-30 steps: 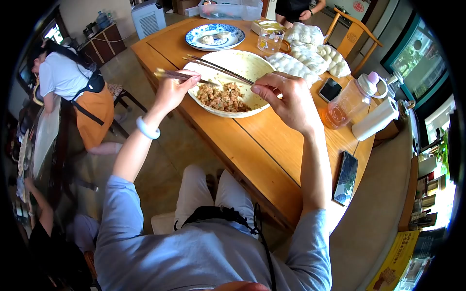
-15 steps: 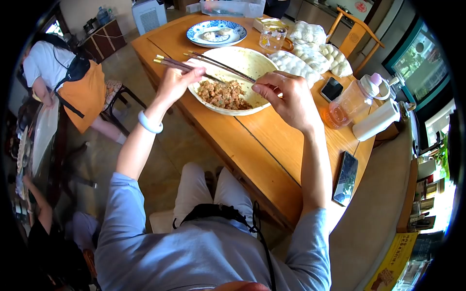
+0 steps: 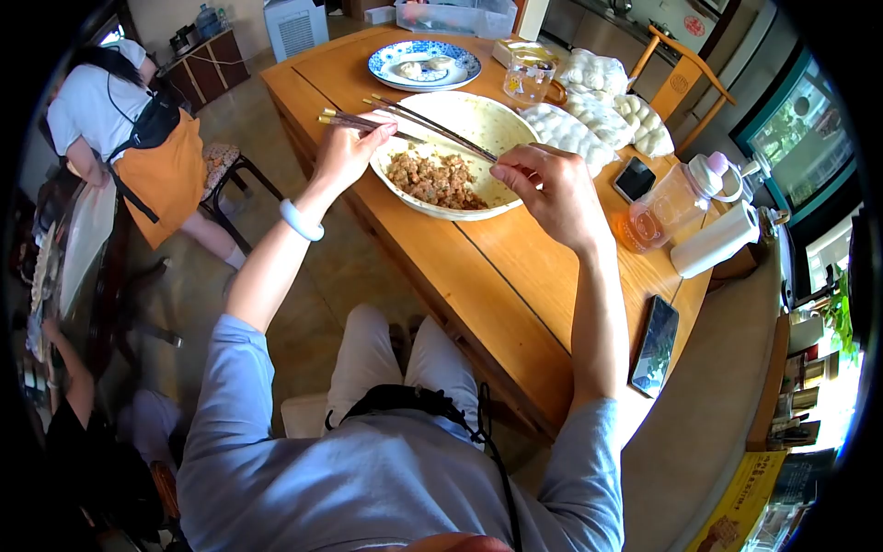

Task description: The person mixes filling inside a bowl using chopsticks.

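A large pale bowl (image 3: 501, 124) near the table's left edge holds a chopped brown filling (image 3: 441, 181). My left hand (image 3: 345, 156), with a pale bangle on the wrist, is closed on dark chopsticks (image 3: 354, 120) with gold ends, over the bowl's left rim. A second pair of dark chopsticks (image 3: 437, 127) lies slanted across the bowl. At the bowl's right rim my right hand (image 3: 552, 189) is closed, its thumb and fingertips pinched around the lower end of this second pair.
Behind the bowl are a blue-patterned plate (image 3: 382, 64), a glass mug (image 3: 529, 78) and bags of white balls (image 3: 589, 74). Two phones (image 3: 635, 179), a bottle (image 3: 662, 207) and a white roll (image 3: 713, 241) stand or lie at right. A person (image 3: 120, 120) bends at left.
My left hand and its chopsticks have drawn back and up from the filling. The person at left has shifted, and the person behind the table is out of view.
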A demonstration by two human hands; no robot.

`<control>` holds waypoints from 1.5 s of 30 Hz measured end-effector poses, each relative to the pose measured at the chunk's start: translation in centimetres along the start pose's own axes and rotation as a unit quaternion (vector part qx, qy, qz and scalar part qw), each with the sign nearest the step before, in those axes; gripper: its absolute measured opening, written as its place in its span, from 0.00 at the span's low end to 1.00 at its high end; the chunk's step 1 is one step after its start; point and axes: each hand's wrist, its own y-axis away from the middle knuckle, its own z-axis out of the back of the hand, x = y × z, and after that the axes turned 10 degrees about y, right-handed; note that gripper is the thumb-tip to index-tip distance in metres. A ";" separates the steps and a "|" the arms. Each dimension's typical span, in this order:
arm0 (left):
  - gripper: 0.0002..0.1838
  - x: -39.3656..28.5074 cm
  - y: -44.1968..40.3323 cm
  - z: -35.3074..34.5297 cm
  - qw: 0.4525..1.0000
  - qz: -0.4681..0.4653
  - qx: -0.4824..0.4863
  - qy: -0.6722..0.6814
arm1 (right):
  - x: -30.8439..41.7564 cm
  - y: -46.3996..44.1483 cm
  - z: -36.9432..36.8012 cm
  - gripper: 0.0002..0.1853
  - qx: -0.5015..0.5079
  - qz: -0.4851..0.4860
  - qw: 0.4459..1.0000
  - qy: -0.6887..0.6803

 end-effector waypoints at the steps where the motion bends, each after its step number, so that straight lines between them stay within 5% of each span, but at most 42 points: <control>1: 0.12 -0.4 -0.1 -0.2 1.000 0.009 -0.008 -0.016 | 0.0 0.1 0.0 0.05 -0.001 0.002 1.000 0.001; 6: 0.12 -3.4 2.1 -1.6 0.993 0.034 0.099 0.063 | -0.2 0.0 0.5 0.07 0.017 0.009 0.999 0.039; 11: 0.11 -2.3 -0.2 -1.7 0.997 0.023 0.039 0.056 | -0.1 0.1 0.1 0.06 0.003 0.005 1.000 0.007; 17: 0.11 -1.7 0.4 -2.6 0.980 0.065 0.095 0.163 | -0.5 0.3 0.4 0.06 -0.002 0.012 0.999 0.043; 24: 0.09 -8.2 1.4 -4.7 0.959 -0.077 0.212 -0.172 | 2.1 -0.4 -0.5 0.36 -0.026 0.078 0.997 0.001; 27: 0.06 -9.9 1.5 -7.2 0.932 -0.132 0.229 -0.249 | 3.6 -0.2 -0.9 0.28 -0.032 0.067 0.997 -0.017; 28: 0.04 -9.8 1.6 -7.6 0.946 -0.162 0.224 -0.170 | 3.4 -0.2 -1.4 0.18 -0.033 -0.005 0.998 -0.051; 29: 0.08 -10.2 1.3 -7.8 0.947 -0.057 0.226 -0.222 | 3.5 -0.1 -1.3 0.12 -0.061 -0.022 0.996 -0.057; 33: 0.19 -6.3 1.5 -5.9 0.978 -0.169 0.052 -0.113 | 0.9 0.1 0.1 0.13 -0.086 -0.087 0.990 -0.075; 37: 0.24 -0.5 1.3 -3.0 0.982 -0.059 -0.175 0.029 | -0.4 -0.2 1.2 0.11 -0.148 -0.065 0.986 -0.030; 41: 0.35 1.8 2.0 -3.4 0.968 0.071 -0.211 0.113 | 0.2 -0.2 0.8 0.13 -0.085 -0.121 0.989 0.016; 45: 0.38 2.9 1.3 -4.9 0.939 0.094 -0.243 0.224 | 0.9 -0.1 -0.7 0.14 -0.068 -0.091 0.994 0.007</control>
